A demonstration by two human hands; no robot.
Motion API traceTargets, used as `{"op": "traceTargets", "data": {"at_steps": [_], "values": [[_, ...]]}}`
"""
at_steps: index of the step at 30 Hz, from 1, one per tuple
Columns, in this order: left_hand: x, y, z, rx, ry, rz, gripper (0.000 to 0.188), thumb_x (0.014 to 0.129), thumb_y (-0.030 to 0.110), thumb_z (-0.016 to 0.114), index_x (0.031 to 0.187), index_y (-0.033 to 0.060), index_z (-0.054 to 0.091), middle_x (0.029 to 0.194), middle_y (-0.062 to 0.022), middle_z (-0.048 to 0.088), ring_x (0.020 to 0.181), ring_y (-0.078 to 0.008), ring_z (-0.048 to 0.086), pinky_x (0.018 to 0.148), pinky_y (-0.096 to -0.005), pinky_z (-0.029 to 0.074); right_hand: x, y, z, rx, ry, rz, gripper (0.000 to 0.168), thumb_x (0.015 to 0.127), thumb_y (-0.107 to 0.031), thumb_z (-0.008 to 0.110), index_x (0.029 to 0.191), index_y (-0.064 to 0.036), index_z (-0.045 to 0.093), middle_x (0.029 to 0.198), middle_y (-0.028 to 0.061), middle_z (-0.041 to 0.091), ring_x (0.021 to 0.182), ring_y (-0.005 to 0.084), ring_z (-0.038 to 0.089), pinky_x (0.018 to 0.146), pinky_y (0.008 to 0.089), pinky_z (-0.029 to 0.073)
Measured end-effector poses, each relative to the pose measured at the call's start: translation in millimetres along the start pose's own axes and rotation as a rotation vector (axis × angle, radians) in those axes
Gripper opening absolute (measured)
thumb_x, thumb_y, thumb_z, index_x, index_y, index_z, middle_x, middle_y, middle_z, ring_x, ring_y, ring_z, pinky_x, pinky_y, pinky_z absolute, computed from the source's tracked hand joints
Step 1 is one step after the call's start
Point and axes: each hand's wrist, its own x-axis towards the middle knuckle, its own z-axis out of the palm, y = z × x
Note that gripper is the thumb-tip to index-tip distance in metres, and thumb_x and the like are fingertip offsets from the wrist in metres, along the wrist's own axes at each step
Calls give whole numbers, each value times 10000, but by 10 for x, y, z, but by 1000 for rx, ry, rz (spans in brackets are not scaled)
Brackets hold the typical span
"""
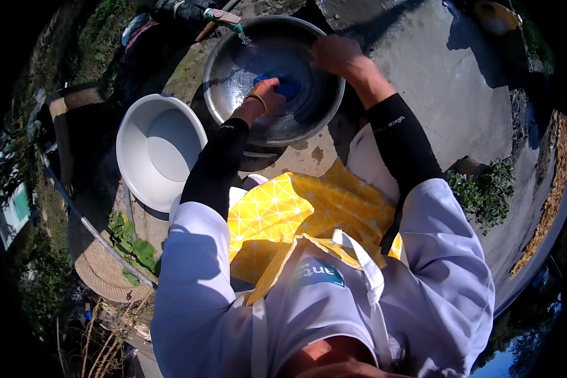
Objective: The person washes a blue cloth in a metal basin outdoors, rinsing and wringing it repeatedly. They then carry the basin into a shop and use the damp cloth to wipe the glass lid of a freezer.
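Note:
A wide metal basin [312,113] lies on the concrete before me, with water running into its far left part from a tap [224,18]. My left hand [268,94] reaches into the basin, its fingers at a blue item [288,88], perhaps a cloth; whether it grips the item is unclear. At the basin's upper right rim, my right hand [338,54] is curled; whether it grips the rim or something else is hidden. A yellow apron [269,212] with white lines covers my lap.
A white plastic tub [163,141] stands left of the basin. Farther left are a grey hose [94,231], leafy greens [134,248] and a round woven tray [99,274]. A green plant [484,193] stands at the right, and an orange container [497,18] at the upper right.

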Motion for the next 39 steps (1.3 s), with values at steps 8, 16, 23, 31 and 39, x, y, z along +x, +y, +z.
{"op": "traceTargets", "data": {"at_steps": [8,16,23,31,39], "values": [[-347,576,-927,-1030,-134,38,194,822,211,591,936,54,584,825,-29,598,755,-106,556,723,-246,452,101,102,22,514,-125,-546,220,711,-242,665,729,-24,646,728,103,623,702,227,600,621,319,469],[-690,654,-830,-1083,225,-227,275,854,212,573,1050,21,547,906,-54,600,824,-133,593,743,-283,500,-214,-301,-42,1209,-169,-200,214,761,-194,644,699,9,622,659,45,609,565,114,545,605,273,466],[-944,631,-1122,-1473,330,-13,218,888,227,495,898,17,553,874,-48,564,796,-140,556,716,-255,463,-228,-223,-109,1900,-125,-70,59,833,-126,507,854,-72,520,776,-2,523,746,108,538,727,276,449],[-1190,297,-1489,-1025,71,-48,252,752,250,692,828,118,492,734,21,443,688,-62,471,603,-180,379,-260,-167,-338,1732,127,39,99,856,-168,458,819,-110,529,647,-50,439,555,26,385,455,183,284],[-1152,36,-1393,-679,85,-412,259,761,237,666,919,75,541,870,-58,543,854,-150,543,749,-270,450,-66,26,80,708,250,115,212,794,-187,493,922,-30,555,829,107,577,771,231,568,705,359,461]]}}
